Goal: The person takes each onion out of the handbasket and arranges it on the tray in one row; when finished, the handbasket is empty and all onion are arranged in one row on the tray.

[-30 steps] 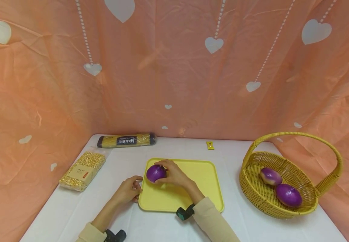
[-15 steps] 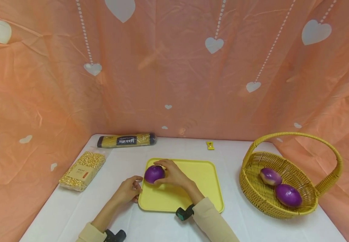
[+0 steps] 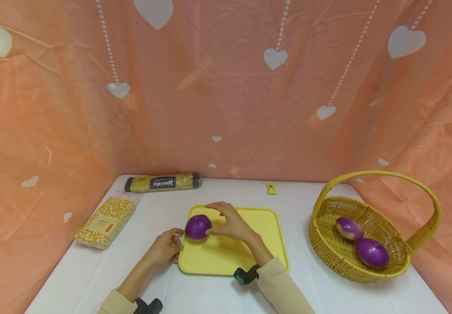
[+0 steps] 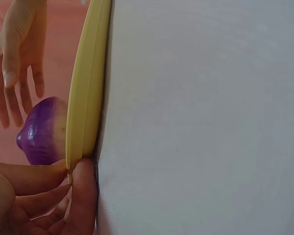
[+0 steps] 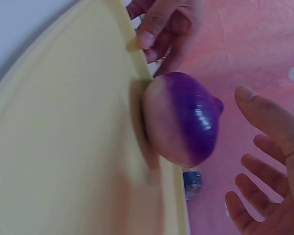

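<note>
A purple onion [image 3: 197, 227], pale on its underside and pointed at the top, rests on the left part of a yellow tray [image 3: 245, 244]. My right hand [image 3: 231, 224] is just right of the onion, thumb and fingers spread. The right wrist view shows a gap between this right hand [image 5: 277, 161] and the onion [image 5: 183, 117]. At the tray's left edge is my left hand [image 3: 164, 247]. In the left wrist view its thumb and fingers [image 4: 83, 191] pinch the tray rim [image 4: 83, 112], close to the onion [image 4: 41, 132].
A wicker basket [image 3: 329, 259] with a tall handle stands at the right, holding two purple vegetables [image 3: 372, 252]. To the left lie a bag of corn kernels [image 3: 106, 222] and a pack of spaghetti [image 3: 163, 182]. A small yellow packet [image 3: 270, 189] lies at the back.
The onion has shifted slightly left and now sits with its tip up. My right hand has let it go and drawn off to the right. My left hand has stayed at the tray edge.
</note>
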Action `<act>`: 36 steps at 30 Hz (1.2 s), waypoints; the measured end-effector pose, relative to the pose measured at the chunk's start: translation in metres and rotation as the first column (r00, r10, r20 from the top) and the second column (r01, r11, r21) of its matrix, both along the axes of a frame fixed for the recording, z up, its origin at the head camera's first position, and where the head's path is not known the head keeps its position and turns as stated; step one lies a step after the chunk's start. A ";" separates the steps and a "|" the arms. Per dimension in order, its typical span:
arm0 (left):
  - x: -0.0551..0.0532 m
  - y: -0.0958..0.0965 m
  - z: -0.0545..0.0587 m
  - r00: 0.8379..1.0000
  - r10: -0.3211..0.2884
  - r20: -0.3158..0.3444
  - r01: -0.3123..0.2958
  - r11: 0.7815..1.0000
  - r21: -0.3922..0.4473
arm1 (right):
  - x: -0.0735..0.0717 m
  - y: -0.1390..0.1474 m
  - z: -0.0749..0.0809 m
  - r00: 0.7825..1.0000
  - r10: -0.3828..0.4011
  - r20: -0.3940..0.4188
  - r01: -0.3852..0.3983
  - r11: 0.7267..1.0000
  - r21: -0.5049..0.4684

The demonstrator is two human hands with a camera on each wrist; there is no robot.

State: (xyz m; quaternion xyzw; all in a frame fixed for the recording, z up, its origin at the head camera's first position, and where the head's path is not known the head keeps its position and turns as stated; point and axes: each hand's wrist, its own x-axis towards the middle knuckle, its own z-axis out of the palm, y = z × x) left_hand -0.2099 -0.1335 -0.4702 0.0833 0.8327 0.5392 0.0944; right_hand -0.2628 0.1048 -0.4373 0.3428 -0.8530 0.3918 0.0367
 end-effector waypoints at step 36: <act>0.000 0.002 0.001 1.000 0.023 0.014 -0.023 1.000 0.013 | 0.065 0.113 0.049 0.935 -0.245 -0.257 0.196 0.959 -0.204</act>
